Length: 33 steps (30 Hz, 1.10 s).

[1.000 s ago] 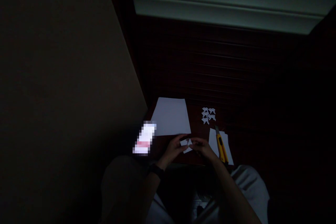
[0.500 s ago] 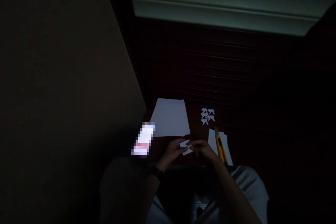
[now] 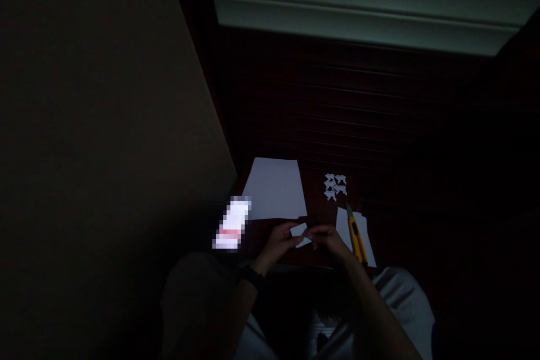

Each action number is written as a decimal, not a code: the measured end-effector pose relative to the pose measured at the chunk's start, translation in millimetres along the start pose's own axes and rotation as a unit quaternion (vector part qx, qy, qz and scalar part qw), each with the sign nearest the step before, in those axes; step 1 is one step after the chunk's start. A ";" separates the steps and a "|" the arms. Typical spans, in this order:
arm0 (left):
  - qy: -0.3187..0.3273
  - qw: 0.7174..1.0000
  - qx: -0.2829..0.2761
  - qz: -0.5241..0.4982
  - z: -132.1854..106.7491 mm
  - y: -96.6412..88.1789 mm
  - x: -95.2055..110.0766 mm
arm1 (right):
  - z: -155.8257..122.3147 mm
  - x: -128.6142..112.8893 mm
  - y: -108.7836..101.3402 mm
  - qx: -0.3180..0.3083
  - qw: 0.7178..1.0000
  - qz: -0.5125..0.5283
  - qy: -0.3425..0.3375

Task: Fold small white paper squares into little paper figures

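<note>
A small piece of white paper point(image 3: 300, 230) is held between my two hands above the near edge of the dark table. My left hand point(image 3: 279, 242) grips its left side, thumb below and fingers above. On its right edge my right hand point(image 3: 328, 238) is closed, fingertips pinching the paper. Fine folds in it are too dim to make out. To the right of my right hand lies a yellow utility knife point(image 3: 356, 239), blade end pointing away, on some white paper sheets point(image 3: 343, 226).
A stack of large white sheets point(image 3: 276, 188) lies at the back left of the table. Several small folded paper figures point(image 3: 335, 186) sit at the back right. A lit, blurred-out screen point(image 3: 232, 223) is at the left edge. A wall point(image 3: 126, 95) rises on the left.
My right fingers have shifted slightly at the paper's right edge, leaving more of its face showing. Both hands keep hold of it. The whole view has drifted a little.
</note>
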<state>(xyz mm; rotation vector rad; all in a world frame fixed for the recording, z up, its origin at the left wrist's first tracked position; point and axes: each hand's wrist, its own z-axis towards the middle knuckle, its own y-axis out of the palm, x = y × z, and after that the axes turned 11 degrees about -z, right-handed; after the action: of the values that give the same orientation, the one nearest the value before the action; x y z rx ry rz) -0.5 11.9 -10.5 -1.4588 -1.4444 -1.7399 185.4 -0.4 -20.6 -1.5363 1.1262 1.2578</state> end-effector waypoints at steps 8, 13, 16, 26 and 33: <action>-0.002 0.999 0.020 -0.031 1.8 0.1 -2.3 | 0.1 0.0 3.4 0.028 0.999 -0.016 0.000; -0.044 0.998 0.009 -0.052 1.1 0.1 -3.9 | -0.1 2.7 2.3 0.033 0.999 -0.024 -0.021; -0.047 0.998 0.001 -0.051 1.4 -0.6 -4.3 | -0.4 1.9 3.2 0.024 0.999 -0.029 -0.019; -0.009 0.999 0.009 0.048 5.6 -4.0 -8.9 | 0.8 2.2 6.2 0.012 0.999 -0.041 -0.005; -0.021 0.997 0.009 0.079 6.3 -4.4 -6.4 | -0.4 1.9 9.9 0.016 0.999 -0.043 -0.006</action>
<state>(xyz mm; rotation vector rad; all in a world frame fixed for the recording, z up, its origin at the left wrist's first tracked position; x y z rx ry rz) 0.8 17.3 -18.8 -1.5632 -1.3224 -1.6054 176.1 -3.5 -23.0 -1.5347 1.0560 1.1853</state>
